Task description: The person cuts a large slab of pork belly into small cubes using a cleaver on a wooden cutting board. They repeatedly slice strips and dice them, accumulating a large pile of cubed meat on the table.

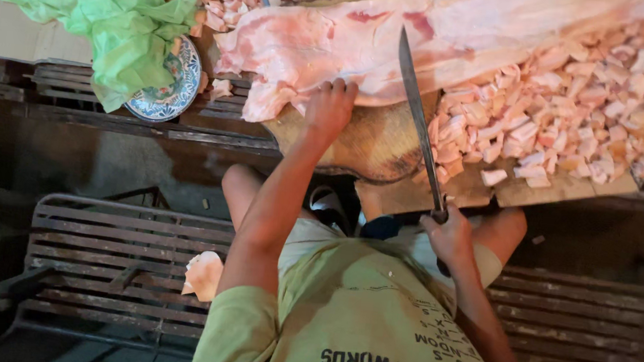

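Now right hand (451,235) grips knife (419,120); left hand (328,110) pins meat slab (365,45) (pale).

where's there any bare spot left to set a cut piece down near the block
Bare wood shows on the round chopping block below the fat slab, between the left hand and the knife. The board edge under the pile of cut cubes is narrow but free. Right of the knife is crowded with cubes; the green plastic covers the plate.

your long knife (419,116) slants up the frame's middle, its blade tip resting on the pale pink meat slab (364,49) spread across the top centre.
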